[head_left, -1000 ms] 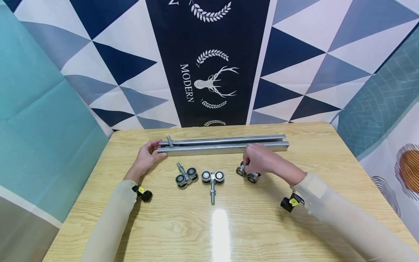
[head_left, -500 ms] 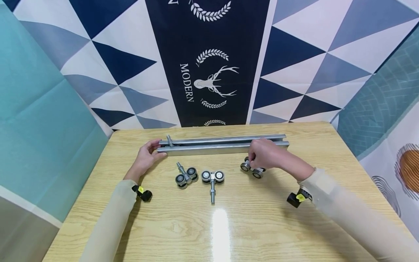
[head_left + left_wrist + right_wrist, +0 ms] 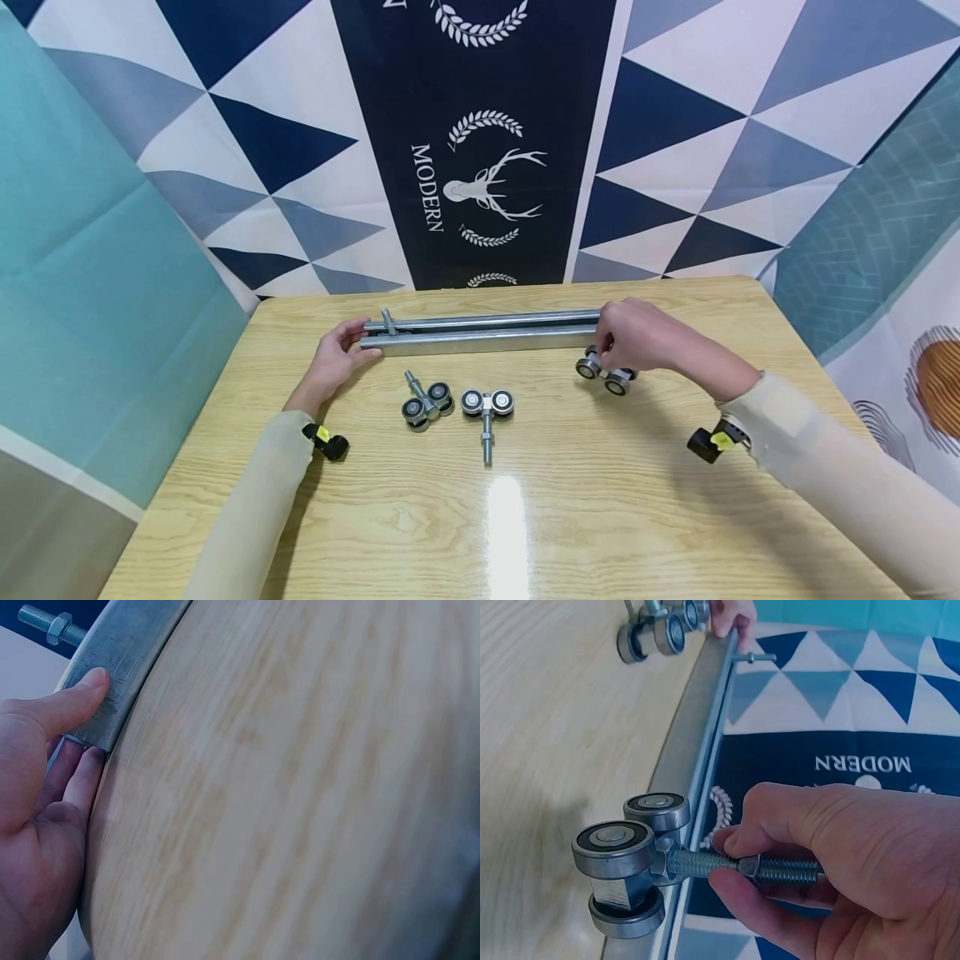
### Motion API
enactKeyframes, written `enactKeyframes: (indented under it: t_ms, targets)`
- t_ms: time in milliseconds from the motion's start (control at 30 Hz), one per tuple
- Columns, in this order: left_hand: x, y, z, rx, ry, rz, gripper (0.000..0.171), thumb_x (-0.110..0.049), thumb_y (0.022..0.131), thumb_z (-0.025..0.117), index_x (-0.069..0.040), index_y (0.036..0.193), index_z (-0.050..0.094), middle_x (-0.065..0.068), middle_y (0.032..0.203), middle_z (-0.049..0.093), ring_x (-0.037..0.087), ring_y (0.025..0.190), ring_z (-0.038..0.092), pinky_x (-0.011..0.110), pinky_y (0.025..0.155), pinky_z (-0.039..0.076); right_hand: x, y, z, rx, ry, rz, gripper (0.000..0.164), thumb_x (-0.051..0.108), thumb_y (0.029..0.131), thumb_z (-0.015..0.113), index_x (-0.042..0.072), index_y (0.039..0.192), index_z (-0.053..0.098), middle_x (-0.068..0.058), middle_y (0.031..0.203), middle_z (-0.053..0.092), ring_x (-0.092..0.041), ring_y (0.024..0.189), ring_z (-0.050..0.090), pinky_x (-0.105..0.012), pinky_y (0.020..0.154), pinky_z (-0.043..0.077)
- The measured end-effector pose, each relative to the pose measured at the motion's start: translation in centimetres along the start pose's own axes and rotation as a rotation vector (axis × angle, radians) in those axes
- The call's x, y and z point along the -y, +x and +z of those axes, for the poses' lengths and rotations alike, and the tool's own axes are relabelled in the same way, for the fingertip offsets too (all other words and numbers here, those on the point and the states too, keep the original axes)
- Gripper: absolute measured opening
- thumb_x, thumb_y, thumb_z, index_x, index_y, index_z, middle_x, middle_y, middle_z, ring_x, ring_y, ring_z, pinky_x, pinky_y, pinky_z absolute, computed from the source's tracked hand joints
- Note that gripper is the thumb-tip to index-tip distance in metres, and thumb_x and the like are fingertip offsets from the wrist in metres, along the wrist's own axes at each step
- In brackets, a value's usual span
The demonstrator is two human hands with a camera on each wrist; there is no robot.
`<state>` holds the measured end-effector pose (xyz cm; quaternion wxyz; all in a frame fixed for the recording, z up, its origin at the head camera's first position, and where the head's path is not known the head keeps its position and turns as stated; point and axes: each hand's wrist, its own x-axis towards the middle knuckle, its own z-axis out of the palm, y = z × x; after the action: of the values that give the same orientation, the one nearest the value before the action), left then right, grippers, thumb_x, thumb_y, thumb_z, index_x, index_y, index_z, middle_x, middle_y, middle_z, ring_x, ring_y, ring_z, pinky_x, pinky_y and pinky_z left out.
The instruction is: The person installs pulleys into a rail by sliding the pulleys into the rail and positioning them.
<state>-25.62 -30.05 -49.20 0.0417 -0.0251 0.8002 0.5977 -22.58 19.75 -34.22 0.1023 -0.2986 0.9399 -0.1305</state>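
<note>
Right grip (image 3: 862, 847) narrow on roller's (image 3: 619, 856) bolt (image 3: 694, 864), threads (image 3: 789, 872) visible only in right-wrist view.

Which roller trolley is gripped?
The rightmost trolley: the right hand pinches its threaded bolt. Two others lie on the table; a fourth bolt juts from the rail.

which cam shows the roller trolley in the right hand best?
Right wrist: the roller trolley is close up, with wheels and threaded bolt visible past the right hand. Head shows its wheels, smaller, with the bolt hidden by the hand. Left wrist doesn't show it.
</note>
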Motion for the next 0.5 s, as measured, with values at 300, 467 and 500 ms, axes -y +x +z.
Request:
enactKeyframes:
  t_ms: [300,467,500]
  targets:
    - [0.1,0.1,0.0,-0.003,0.028,0.005,0.073,-0.001,0.104,0.078,0.000,0.168,0.045,0.027,0.166,0.051,0.029,0.149,0.054,0.002,0.097,0.051,-2.4,-1.1,-1.8,-0.047,-0.008,0.044,0.013,0.001,0.086,0.083,0.011,0.079,0.084,-0.005,0.089,0.075,-0.015,0.072,0.058,-0.033,0.068,0.048]
    - [0.1,0.1,-0.1,-0.005,0.030,0.002,0.072,0.000,0.104,0.078,0.000,0.169,0.045,0.027,0.168,0.051,0.036,0.154,0.052,0.001,0.097,0.049,-3.8,-1.4,-2.6,-0.055,-0.016,0.065,0.013,0.000,0.088,0.081,0.010,0.079,0.085,-0.002,0.083,0.077,-0.015,0.066,0.057,-0.033,0.065,0.047]
    - [0.1,0.1,-0.1,-0.005,0.035,0.000,0.072,0.000,0.104,0.078,0.000,0.169,0.045,0.027,0.168,0.051,0.037,0.154,0.051,0.000,0.096,0.048,-4.1,-1.5,-2.8,-0.054,-0.017,0.069,0.014,0.000,0.088,0.080,0.009,0.079,0.084,-0.002,0.081,0.077,-0.015,0.064,0.057,-0.033,0.064,0.047]
